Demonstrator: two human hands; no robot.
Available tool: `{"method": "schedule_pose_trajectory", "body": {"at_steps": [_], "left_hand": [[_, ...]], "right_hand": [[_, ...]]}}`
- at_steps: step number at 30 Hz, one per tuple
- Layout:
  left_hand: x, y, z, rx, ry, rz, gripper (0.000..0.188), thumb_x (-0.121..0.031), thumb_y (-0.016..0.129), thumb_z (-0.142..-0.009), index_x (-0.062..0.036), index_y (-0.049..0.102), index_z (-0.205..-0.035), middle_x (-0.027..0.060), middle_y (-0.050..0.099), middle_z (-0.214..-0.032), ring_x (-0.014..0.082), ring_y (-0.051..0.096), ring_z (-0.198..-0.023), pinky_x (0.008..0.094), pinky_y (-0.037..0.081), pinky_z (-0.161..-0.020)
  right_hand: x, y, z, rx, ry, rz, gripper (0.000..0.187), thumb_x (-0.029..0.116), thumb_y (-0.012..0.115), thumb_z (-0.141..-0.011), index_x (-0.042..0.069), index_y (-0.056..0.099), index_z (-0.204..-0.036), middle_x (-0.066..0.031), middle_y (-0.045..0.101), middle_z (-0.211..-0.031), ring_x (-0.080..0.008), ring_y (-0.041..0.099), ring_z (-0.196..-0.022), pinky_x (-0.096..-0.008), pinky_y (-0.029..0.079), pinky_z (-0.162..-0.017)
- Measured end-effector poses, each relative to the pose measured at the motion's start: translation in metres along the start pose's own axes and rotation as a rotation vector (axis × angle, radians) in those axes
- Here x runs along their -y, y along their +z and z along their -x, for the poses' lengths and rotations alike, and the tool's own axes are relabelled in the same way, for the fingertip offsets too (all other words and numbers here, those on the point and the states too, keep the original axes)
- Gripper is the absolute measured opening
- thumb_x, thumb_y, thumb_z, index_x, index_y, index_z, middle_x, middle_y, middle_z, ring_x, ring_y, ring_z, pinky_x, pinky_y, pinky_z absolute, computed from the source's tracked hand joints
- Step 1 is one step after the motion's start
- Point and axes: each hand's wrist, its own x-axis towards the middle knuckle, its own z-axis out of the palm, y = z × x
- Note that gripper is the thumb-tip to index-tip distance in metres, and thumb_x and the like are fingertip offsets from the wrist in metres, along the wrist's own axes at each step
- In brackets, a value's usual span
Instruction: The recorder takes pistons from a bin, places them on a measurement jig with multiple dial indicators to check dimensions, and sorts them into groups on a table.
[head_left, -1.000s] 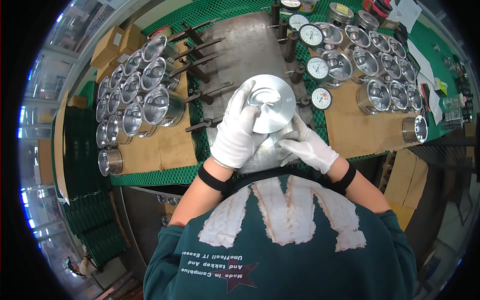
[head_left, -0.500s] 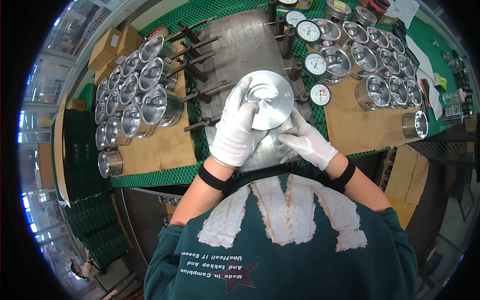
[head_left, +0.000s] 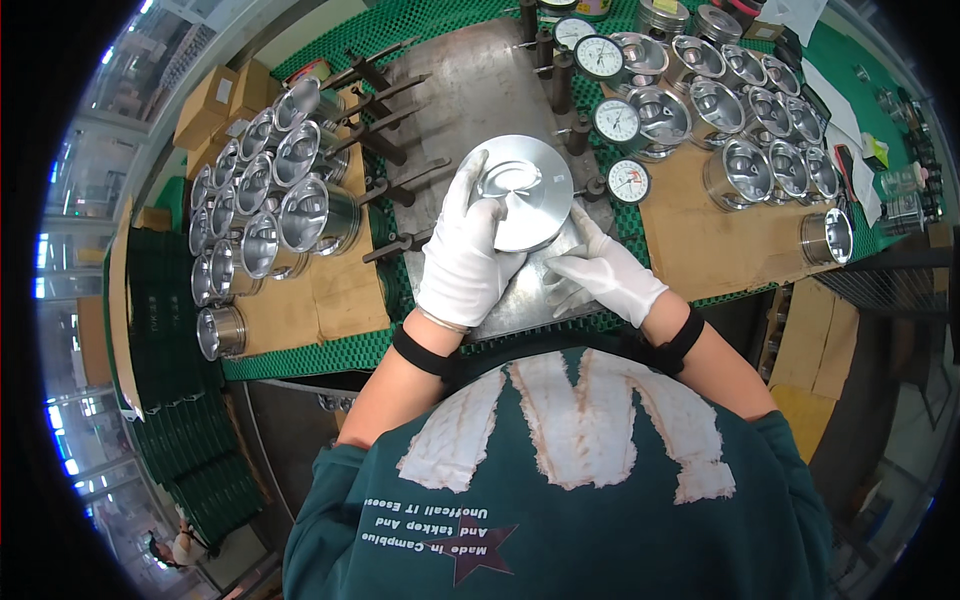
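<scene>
A shiny metal piston [head_left: 537, 205] is held crown up above the metal plate [head_left: 470, 85], its round top showing a shallow dished recess. My left hand [head_left: 465, 255], in a white glove, grips its left side, with the thumb over the crown and a finger along the rim. My right hand [head_left: 610, 272], also gloved, is at the piston's lower right edge. One of its fingers lies against the rim and the others curl below the thumb, partly hidden. The piston's underside is out of sight.
Several pistons [head_left: 318, 213] stand on cardboard at left, and more pistons [head_left: 738, 172] at right. Dark posts with arms [head_left: 405, 190] line the plate's left edge. Dial gauges [head_left: 628, 181] stand along its right side. Cardboard boxes [head_left: 207, 105] sit at the far left.
Both hands and the piston appear slightly farther left in the picture. Much of the bench has shifted the same way, so the view has moved a little. The grip looks the same.
</scene>
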Motion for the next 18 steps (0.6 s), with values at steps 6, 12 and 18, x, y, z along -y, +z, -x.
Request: {"method": "schedule_pose_trajectory", "body": {"at_steps": [6,12,18], "left_hand": [[-0.013,-0.023,0.001,0.140,-0.236,0.236,0.049,-0.014,0.082,-0.069,-0.0032,0.052,-0.106,0.0193,0.061,-0.128,0.0317,0.067,-0.105,0.0371,0.054,-0.091],[-0.076,-0.064,-0.034,0.421,-0.348,0.903,0.060,-0.013,0.078,-0.077,-0.0076,0.051,-0.131,0.0124,0.066,-0.111,0.0167,0.070,-0.087,0.0312,0.057,-0.077],[0.101,-0.098,-0.019,-0.143,-0.260,-0.363,0.047,-0.019,0.076,-0.084,-0.0011,0.057,-0.124,0.0121,0.068,-0.090,0.0228,0.066,-0.081,0.0355,0.052,-0.072]], "right_hand": [[0.031,-0.013,0.043,-0.060,-0.342,0.675,0.086,0.029,0.070,-0.088,-0.008,0.024,-0.151,-0.0224,0.064,-0.121,-0.0243,0.065,-0.113,-0.0327,0.048,-0.098],[0.038,-0.050,0.116,-0.386,-0.359,0.198,0.060,0.018,0.061,-0.093,-0.004,0.039,-0.145,-0.0190,0.055,-0.137,-0.0290,0.058,-0.124,-0.0407,0.044,-0.109],[-0.047,-0.146,0.135,-0.948,-0.452,-0.087,0.031,0.023,0.053,-0.099,-0.001,0.064,-0.114,-0.0153,0.070,-0.098,-0.0222,0.069,-0.077,-0.0335,0.053,-0.062]]}}
